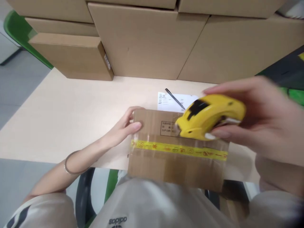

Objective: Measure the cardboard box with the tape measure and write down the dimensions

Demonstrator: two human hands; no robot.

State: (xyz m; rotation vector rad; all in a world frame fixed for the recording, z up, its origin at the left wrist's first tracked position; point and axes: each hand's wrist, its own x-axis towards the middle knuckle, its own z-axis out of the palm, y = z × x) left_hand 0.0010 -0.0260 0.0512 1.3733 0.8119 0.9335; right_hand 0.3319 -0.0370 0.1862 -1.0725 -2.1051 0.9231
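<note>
A brown cardboard box (pixel 152 164) lies in front of me at the table's near edge, close to my body. Yellow printed tape (pixel 178 148) runs across it under clear tape, and a printed label frame (pixel 166 128) shows on its top. My left hand (pixel 129 123) grips the box's left end, thumb on the top face. Above the box's right part, my right hand (pixel 256 117) holds a yellow curved hand tool (pixel 211 117) with a black patch and a small metal tip pointing left. Motion blurs this hand, and the tool covers part of the label.
Large cardboard boxes (pixel 147 44) stand stacked along the back of the table (pixel 71 117). A smaller flat carton (pixel 71 58) leans at the back left. A pen (pixel 174 98) lies on a white paper (pixel 163 103) behind the box. A green chair (pixel 21 34) is at far left.
</note>
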